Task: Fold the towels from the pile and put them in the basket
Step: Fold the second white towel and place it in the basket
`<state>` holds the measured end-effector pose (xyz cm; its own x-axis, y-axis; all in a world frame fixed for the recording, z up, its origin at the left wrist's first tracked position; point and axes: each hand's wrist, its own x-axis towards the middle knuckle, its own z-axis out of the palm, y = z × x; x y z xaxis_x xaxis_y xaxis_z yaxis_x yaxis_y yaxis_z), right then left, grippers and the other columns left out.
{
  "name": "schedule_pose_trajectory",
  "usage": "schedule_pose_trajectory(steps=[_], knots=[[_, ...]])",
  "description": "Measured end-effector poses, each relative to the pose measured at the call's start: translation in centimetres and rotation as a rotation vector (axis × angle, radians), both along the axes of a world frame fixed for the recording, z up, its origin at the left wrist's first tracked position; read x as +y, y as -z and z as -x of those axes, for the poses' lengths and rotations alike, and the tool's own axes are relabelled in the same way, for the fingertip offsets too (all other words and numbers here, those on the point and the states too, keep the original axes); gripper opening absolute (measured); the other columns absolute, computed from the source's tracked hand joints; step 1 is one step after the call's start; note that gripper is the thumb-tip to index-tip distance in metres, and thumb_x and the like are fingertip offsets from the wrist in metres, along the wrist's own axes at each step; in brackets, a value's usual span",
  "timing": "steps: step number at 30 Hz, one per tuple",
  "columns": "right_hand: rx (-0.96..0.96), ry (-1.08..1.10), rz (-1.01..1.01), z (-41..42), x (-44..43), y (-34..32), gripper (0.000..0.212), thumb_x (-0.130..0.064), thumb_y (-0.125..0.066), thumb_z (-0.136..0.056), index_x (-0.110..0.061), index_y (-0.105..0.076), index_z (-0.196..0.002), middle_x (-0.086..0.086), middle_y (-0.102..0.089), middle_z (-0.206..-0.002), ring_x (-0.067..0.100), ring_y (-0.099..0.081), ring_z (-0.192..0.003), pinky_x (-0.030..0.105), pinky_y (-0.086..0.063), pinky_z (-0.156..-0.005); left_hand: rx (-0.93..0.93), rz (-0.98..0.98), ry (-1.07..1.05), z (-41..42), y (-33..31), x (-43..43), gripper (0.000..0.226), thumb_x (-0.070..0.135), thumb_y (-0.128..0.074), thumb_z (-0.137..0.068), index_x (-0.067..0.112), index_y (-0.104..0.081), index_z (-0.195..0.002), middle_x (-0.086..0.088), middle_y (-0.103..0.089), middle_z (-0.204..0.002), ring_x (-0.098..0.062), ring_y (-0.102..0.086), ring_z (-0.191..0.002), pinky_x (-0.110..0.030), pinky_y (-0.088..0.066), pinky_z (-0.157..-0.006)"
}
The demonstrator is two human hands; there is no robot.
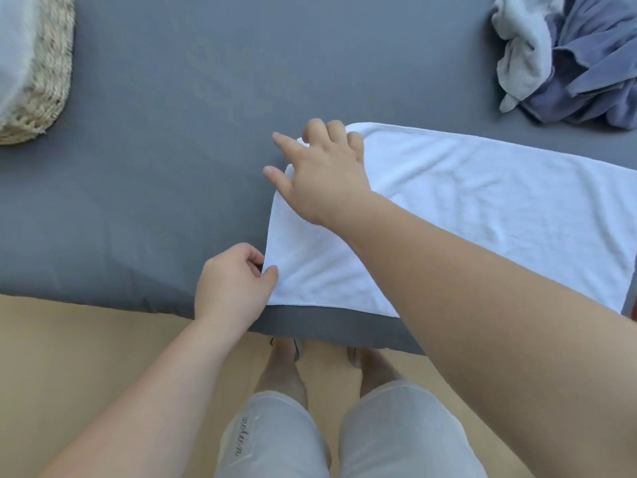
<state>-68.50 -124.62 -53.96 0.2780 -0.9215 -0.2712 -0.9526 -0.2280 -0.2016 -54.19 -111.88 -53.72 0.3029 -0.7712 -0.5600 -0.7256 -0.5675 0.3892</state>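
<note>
A white towel (482, 215) lies flat in a long strip on the grey bed (172, 132), reaching from the middle to the right edge of view. My left hand (234, 281) pinches its near left corner between thumb and fingers. My right hand (324, 170) rests on the far left corner, with the index finger and thumb stretched out past the towel's edge. A woven basket (44, 84) stands at the far left with a pale folded towel (13, 53) inside. The pile of grey and blue towels (568, 56) lies crumpled at the far right.
The bed's front edge (327, 326) runs just behind my feet, with a tan floor (69, 357) below it. Bare grey sheet stretches between the basket and the white towel.
</note>
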Motion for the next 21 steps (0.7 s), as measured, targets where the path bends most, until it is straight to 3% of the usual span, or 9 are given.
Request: schedule_pose_trajectory(steps=[4,12,17,21], knots=[[0.173,0.004,-0.087,-1.4,-0.1,1.4,0.057,-0.066,-0.024,-0.098,-0.033,-0.048,-0.138,0.007,-0.039,-0.134,0.031,-0.035,-0.121,0.05,-0.025,-0.105,-0.008,-0.021,0.141,-0.9,0.6,0.0,0.017,0.025,-0.071,-0.08,0.025,-0.057,-0.071,0.008,-0.06,-0.061,-0.012,-0.059,-0.065,-0.035,-0.053,-0.057],[0.16,0.124,-0.11,-2.8,0.9,1.7,0.078,-0.064,-0.027,-0.099,-0.01,-0.027,-0.155,0.006,-0.028,-0.153,0.03,-0.029,-0.135,0.053,-0.021,-0.113,0.034,-0.002,0.311,-1.5,0.9,-0.3,0.016,0.021,-0.066,-0.083,0.022,-0.055,-0.072,0.004,-0.055,-0.059,-0.019,-0.055,-0.062,-0.039,-0.05,-0.057],[0.006,0.243,-0.114,-3.4,-0.4,1.6,0.078,-0.064,-0.021,-0.1,-0.014,-0.017,-0.159,-0.001,-0.014,-0.164,0.026,-0.021,-0.142,0.049,-0.019,-0.114,0.088,0.006,0.322,-2.0,0.7,-1.0,0.016,0.019,-0.068,-0.083,0.024,-0.056,-0.072,0.008,-0.054,-0.056,-0.014,-0.053,-0.058,-0.033,-0.048,-0.056],[-0.203,0.323,-0.061,-3.1,-1.7,1.6,0.071,-0.062,-0.024,-0.102,-0.022,-0.019,-0.16,-0.007,-0.016,-0.163,0.024,-0.02,-0.143,0.043,-0.021,-0.109,0.096,-0.006,0.262,-2.8,0.9,-1.4,0.022,0.023,-0.07,-0.084,0.026,-0.056,-0.067,0.012,-0.055,-0.054,-0.009,-0.053,-0.057,-0.027,-0.044,-0.054]])
